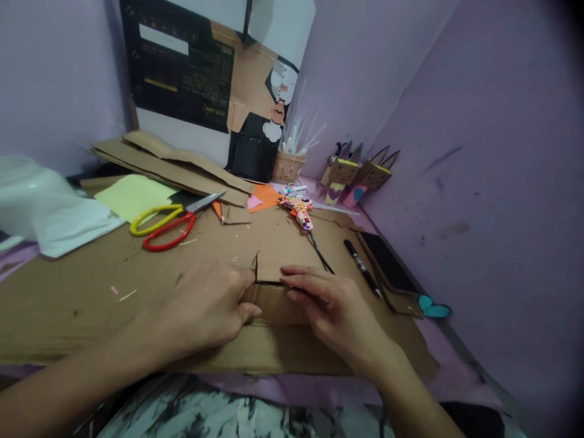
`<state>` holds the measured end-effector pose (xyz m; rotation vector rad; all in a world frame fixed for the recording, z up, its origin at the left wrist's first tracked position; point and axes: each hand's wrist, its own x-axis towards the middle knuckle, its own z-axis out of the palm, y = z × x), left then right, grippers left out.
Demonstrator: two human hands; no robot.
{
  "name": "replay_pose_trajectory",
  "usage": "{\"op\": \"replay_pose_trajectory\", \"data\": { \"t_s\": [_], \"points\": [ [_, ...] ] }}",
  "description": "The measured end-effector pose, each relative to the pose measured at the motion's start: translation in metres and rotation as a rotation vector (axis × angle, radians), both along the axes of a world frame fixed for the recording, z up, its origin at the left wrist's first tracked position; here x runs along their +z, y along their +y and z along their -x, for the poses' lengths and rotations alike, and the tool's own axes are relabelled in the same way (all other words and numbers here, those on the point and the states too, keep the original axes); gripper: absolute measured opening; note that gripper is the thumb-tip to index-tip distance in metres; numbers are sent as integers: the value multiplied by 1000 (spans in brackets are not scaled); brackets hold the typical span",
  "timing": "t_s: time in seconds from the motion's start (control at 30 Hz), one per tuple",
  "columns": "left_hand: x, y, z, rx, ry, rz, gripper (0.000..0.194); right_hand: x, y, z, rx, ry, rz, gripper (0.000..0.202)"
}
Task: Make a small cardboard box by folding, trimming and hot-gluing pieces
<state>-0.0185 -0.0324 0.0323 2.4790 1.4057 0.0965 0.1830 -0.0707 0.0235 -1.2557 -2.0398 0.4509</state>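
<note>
A small brown piece of cardboard with a folded flap is between my hands, near the front edge of a large cardboard sheet. My left hand has its fingers curled and its thumb bent at the piece's left side, gripping it. On the other side my right hand pinches the flap's right part between fingers and thumb; the thumb is partly hidden. A dark slit shows along the fold, and the flap's upper left corner sticks up.
Scissors with yellow and red handles lie at the left. A patterned paper figure, a black marker and a phone are beyond my right hand. Cardboard strips, a cup of sticks and paper-craft figures stand behind.
</note>
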Motion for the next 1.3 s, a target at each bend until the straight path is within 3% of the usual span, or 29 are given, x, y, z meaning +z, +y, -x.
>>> {"op": "replay_pose_trajectory", "data": {
  "t_s": [0.27,0.43,0.53,0.67,0.77,1.07,1.3],
  "points": [
    [11,2,-2,-14,8,63,19,6,-10,-17,-170,-70,-176,28],
    [15,3,-3,-12,19,106,17,2,-7,-19,-193,-17,-118,29],
    [15,3,-3,-15,2,112,17,-1,10,-20,-249,90,-10,42],
    [16,3,-4,-12,9,123,17,-1,42,-22,-89,243,135,57],
    [17,3,-3,-4,25,119,19,2,50,-19,-33,151,134,53],
    [-1,2,2,9,-9,7,23,11,7,-8,74,-77,-71,27],
    [3,1,2,-9,-12,24,24,-4,1,-6,75,-131,-179,25]
  ]
}}
